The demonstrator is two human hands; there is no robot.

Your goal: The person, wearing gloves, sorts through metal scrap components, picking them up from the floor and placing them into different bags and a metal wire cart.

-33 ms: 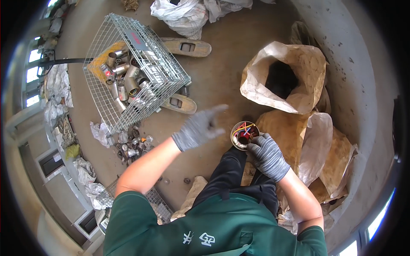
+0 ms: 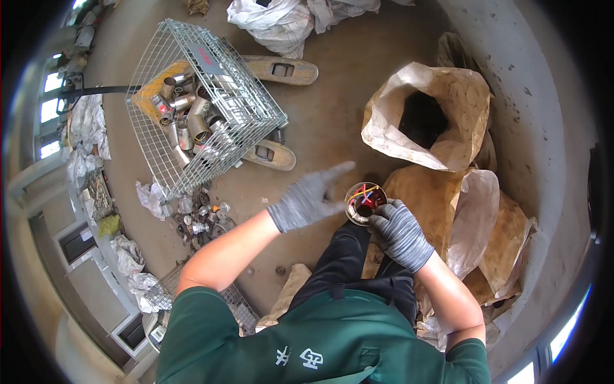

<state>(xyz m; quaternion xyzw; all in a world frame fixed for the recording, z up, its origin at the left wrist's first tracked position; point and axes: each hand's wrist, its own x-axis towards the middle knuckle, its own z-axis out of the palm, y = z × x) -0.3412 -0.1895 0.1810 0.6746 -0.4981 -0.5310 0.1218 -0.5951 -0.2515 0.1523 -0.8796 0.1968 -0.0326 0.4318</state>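
My right hand (image 2: pixel 404 234), in a grey knit glove, is closed on the rim of a round metal can (image 2: pixel 355 221). The can is held just above my dark-trousered knee, its mouth facing up. Red, yellow and blue wires (image 2: pixel 366 192) lie in its mouth around a dark hollow; what else is inside cannot be made out. My left hand (image 2: pixel 307 200), gloved alike, hovers just left of the can with its fingers apart and nothing in it. Its index finger stretches out above the can, and the lower fingertips come close to the rim; contact cannot be told.
A wire mesh cage (image 2: pixel 204 121) of metal cylinders stands on a pallet jack (image 2: pixel 281 69) at upper left. Loose metal parts (image 2: pixel 201 217) litter the floor beside it. An open paper sack (image 2: pixel 470 96) stands at right, with more brown sacks (image 2: pixel 425 192) along the wall (image 2: pixel 537 96).
My left hand has shifted a little to the right, nearer the can. My right hand and the can stay in about the same place.
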